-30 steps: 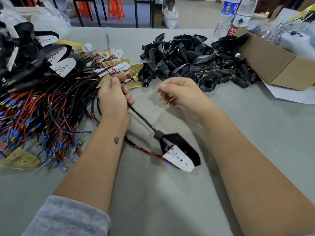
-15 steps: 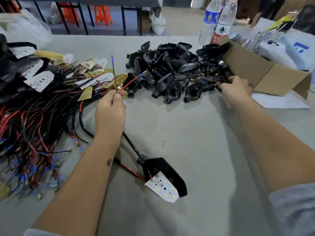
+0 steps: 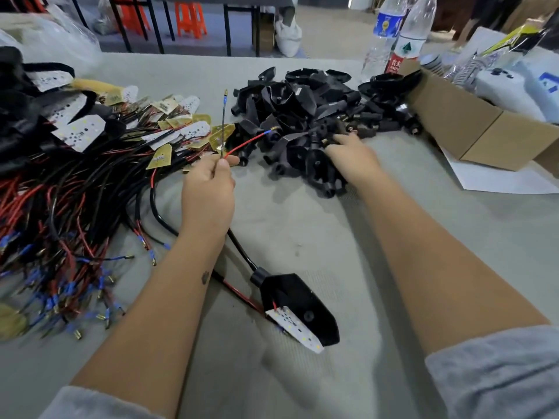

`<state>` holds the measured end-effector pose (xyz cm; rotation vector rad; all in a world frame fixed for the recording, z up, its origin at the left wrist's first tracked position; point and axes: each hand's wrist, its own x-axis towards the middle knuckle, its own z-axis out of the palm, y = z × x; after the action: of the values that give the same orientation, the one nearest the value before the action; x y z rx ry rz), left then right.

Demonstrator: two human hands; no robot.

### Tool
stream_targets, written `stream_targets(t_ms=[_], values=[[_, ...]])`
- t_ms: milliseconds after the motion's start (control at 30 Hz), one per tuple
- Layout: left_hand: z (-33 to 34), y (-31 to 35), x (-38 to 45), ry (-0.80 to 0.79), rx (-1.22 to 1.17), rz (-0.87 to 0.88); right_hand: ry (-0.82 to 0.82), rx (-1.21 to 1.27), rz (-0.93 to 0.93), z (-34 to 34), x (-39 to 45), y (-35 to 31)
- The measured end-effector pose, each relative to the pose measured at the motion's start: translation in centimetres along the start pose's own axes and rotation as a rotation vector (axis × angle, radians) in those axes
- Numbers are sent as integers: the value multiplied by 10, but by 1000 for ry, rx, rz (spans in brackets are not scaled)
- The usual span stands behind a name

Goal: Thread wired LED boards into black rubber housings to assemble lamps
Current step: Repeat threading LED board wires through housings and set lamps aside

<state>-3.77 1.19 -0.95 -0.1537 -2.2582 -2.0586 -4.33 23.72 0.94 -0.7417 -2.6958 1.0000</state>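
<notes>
Nearest, at 6 o'clock on grey table cloth (image 3: 302, 237): black rubber shield-shaped housing (image 3: 298, 303) lying flat, white LED board (image 3: 295, 328) half out of its mouth, black sleeved cable (image 3: 239, 249) running from its neck up to 11 o'clock. Left hand (image 3: 208, 192) centre frame, pinched shut on black wire (image 3: 223, 128) standing upright and red wire (image 3: 246, 143) angled toward 2 o'clock. Right hand (image 3: 351, 155) at 1 o'clock, reaching into pile of loose black rubber housings (image 3: 314, 110); fingers buried, grip impossible to judge. Tangle of red and black wired boards (image 3: 75, 182) at 9 o'clock. Brown cardboard box (image 3: 472, 128) at 2 o'clock, clear plastic bottles (image 3: 399, 34) beyond.
</notes>
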Motion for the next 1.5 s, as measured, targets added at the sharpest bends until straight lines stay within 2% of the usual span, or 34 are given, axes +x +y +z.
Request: stream_targets(t_ms=[100, 200, 267, 400, 567, 667, 833, 933, 1100, 1167, 1300, 1433, 1500], values=[[-3, 3, 0, -17, -22, -13, -32, 6, -96, 12, -14, -10], [-5, 8, -3, -17, -71, -13, 17, 217, -84, 14, -24, -10], [-5, 10, -5, 5, -118, -12, 74, 300, -47, 13, -31, -8], [-5, 11, -7, 0, -129, -3, 275, 218, -26, 16, -44, -10], [-3, 6, -4, 16, -5, 7, 424, 399, -199, 17, -61, -30], [-3, 5, -2, 40, -66, -23, 329, 740, -274, 20, -76, -50], [-2, 5, 1, 111, -163, -91, -89, 1180, -236, 33, -95, -67], [-4, 5, 4, 180, -237, -130, -249, 1223, -144, 38, -99, -70], [-7, 5, 8, 201, -173, -166, -398, 1208, -57, 47, -102, -71], [-7, 6, 8, 165, -156, -149, -370, 1175, -61, 49, -101, -71], [-8, 8, 3, 95, -128, -87, -135, 1124, -96, 48, -94, -64], [-8, 8, -1, 51, -131, -39, -227, 1240, -97, 40, -88, -52], [-8, 9, -3, 33, -112, -2, -196, 1206, -115, 43, -87, -51]])
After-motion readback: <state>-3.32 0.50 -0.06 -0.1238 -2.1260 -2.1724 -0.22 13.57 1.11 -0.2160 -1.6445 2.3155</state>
